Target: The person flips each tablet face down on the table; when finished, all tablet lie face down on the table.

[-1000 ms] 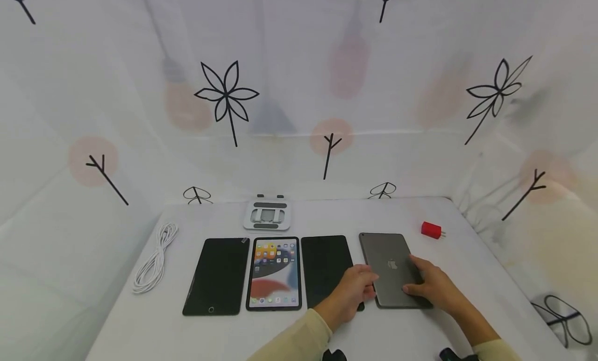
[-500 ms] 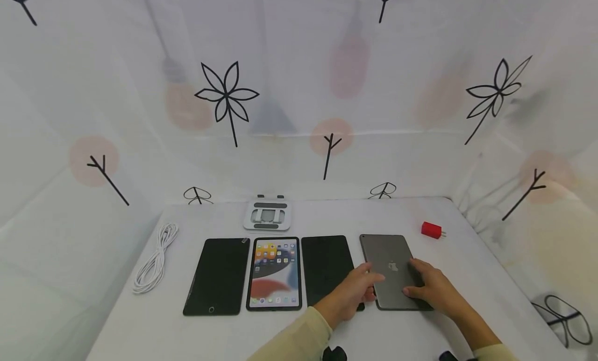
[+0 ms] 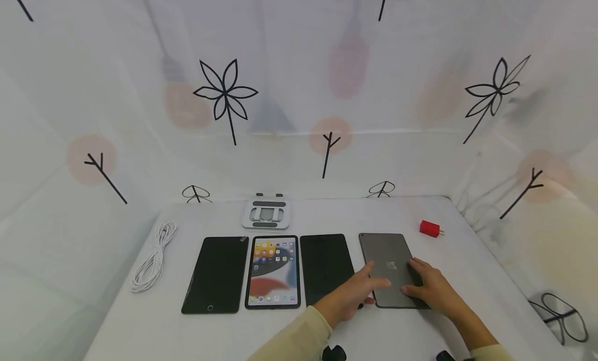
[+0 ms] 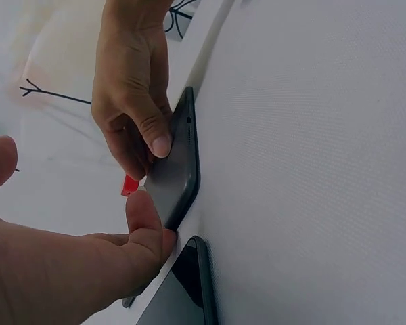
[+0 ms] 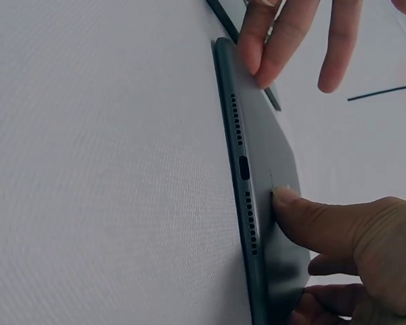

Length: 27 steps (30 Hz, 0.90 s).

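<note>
A grey tablet (image 3: 385,249) lies back side up at the right end of a row on the table, its apple logo showing. My right hand (image 3: 432,288) grips its right side, with the thumb on the back panel and the other fingers along the edge. My left hand (image 3: 348,296) is at the tablet's left edge with fingers spread, some of them reaching over that edge. In the right wrist view, the tablet's port edge (image 5: 243,166) faces the camera, and left fingertips (image 5: 262,78) touch its far corner. A black-screened tablet (image 3: 324,262) lies partly beneath my left hand.
Left of these lie a tablet with a lit home screen (image 3: 273,272) and another dark tablet (image 3: 215,275). A coiled white cable (image 3: 154,259) is at far left, a white folding stand (image 3: 266,214) at the back, and a red charger plug (image 3: 430,228) at back right.
My left hand's fingers have spread apart and reach farther over the grey tablet's left edge. My right hand keeps its hold, and the tablet has barely shifted.
</note>
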### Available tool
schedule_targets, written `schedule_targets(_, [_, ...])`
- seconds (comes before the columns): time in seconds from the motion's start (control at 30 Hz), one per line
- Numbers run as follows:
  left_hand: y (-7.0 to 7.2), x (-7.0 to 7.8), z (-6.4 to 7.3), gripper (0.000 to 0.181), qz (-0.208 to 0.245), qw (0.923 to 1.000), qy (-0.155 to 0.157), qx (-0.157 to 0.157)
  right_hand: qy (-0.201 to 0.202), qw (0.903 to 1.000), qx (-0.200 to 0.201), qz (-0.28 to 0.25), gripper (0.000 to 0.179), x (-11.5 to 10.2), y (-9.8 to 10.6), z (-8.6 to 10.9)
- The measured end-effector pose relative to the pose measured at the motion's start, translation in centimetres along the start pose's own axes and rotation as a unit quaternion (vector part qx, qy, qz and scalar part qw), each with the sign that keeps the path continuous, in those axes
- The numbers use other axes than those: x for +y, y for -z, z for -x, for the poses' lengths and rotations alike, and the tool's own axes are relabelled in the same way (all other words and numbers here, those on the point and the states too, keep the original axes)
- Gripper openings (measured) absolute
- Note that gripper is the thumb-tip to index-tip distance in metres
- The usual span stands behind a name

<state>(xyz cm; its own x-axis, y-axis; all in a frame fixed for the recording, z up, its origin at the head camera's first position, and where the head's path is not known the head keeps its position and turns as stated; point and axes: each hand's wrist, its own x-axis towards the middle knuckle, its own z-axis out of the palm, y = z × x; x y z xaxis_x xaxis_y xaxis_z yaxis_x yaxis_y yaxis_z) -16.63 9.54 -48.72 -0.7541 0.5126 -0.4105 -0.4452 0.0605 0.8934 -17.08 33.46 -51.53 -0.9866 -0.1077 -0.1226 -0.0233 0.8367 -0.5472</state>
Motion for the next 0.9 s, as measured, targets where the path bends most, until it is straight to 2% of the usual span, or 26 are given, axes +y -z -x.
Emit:
schedule_targets(0.17, [0.3, -0.2, 0.2, 0.072, -0.016, 0.9997, -0.006, 0.018, -0.013, 0.9999, -0.006, 0.007, 0.09, -0.4, 0.0, 0.0])
schedule_targets(0.33, [1.3, 0.0, 1.4, 0.068, -0.037, 0.9987, -0.026, 0.025, -0.023, 0.9995, -0.011, 0.018, 0.09, -0.6, 0.2, -0.3])
schedule_targets(0.4, [2.4, 0.2, 2.2, 0.065, -0.026, 0.9986, -0.039, 0.023, -0.02, 0.9997, -0.01, 0.013, 0.087, -0.6, 0.2, -0.2])
schedule_targets(0.5, [4.7, 0.3, 3.4, 0.059, 0.009, 0.9971, -0.064, 0.039, -0.01, 0.9999, -0.009, 0.005, 0.083, -0.6, 0.0, -0.1])
schedule_targets(0.63, [8.1, 0.5, 4.4, 0.051, 0.044, 0.9902, -0.081, 0.105, -0.011, 0.9997, -0.007, 0.021, 0.08, -0.8, 0.0, -0.1])
schedule_targets(0.73, [10.1, 0.8, 4.9, 0.05, 0.053, 0.9847, -0.074, 0.149, -0.021, 0.9982, -0.012, 0.054, 0.079, -1.0, 0.1, -0.3])
schedule_targets(0.83, [11.6, 0.9, 5.0, 0.051, 0.06, 0.981, -0.072, 0.17, -0.025, 0.9958, -0.012, 0.088, 0.074, -1.5, 0.2, -0.5])
schedule_targets(0.9, [12.2, 0.8, 5.1, 0.053, 0.063, 0.9794, -0.078, 0.175, -0.018, 0.9948, 0.003, 0.101, 0.068, -2.2, 0.1, -0.5])
